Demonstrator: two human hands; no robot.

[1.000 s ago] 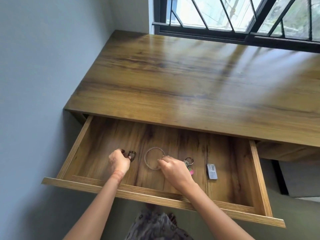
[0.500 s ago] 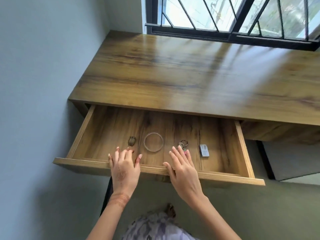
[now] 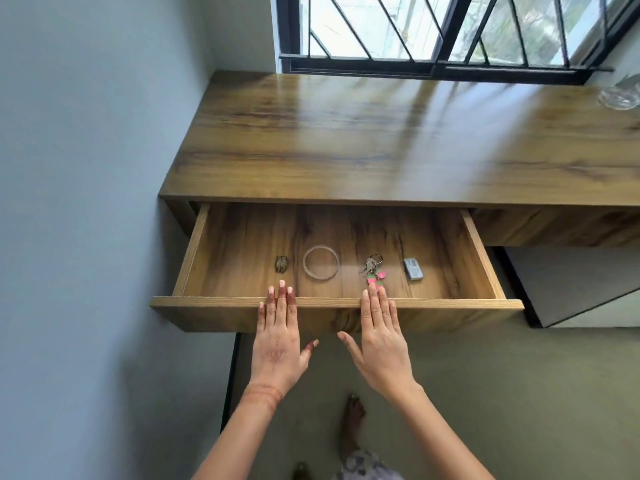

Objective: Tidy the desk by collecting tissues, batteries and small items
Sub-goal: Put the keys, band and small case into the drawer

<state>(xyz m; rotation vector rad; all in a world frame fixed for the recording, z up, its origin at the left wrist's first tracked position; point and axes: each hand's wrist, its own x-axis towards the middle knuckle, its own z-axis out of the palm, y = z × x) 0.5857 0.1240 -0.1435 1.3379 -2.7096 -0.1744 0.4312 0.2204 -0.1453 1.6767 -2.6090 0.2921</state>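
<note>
The wooden desk's drawer (image 3: 221, 302) is pulled out. Inside lie a small dark hair clip (image 3: 281, 264), a clear bangle (image 3: 321, 262), a bunch of keys with a pink and green charm (image 3: 373, 270) and a small grey box (image 3: 413, 269). My left hand (image 3: 278, 336) lies flat against the drawer's front panel, fingers straight, tips over its top edge. My right hand (image 3: 380, 336) is flat on the same front panel, a little to the right, fingertips just short of the key charm. Neither hand holds anything.
The desk top (image 3: 381, 140) stretches back to a barred window (image 3: 433, 32). A glass dish (image 3: 621, 95) sits at the far right edge. A grey wall (image 3: 86, 168) stands close on the left. A white cabinet (image 3: 575, 285) is under the desk on the right. My foot (image 3: 353, 420) is on the floor.
Both hands have come out of the drawer, letting go of the clip and the bangle, and now lie flat on the drawer's front. The view has pulled back.
</note>
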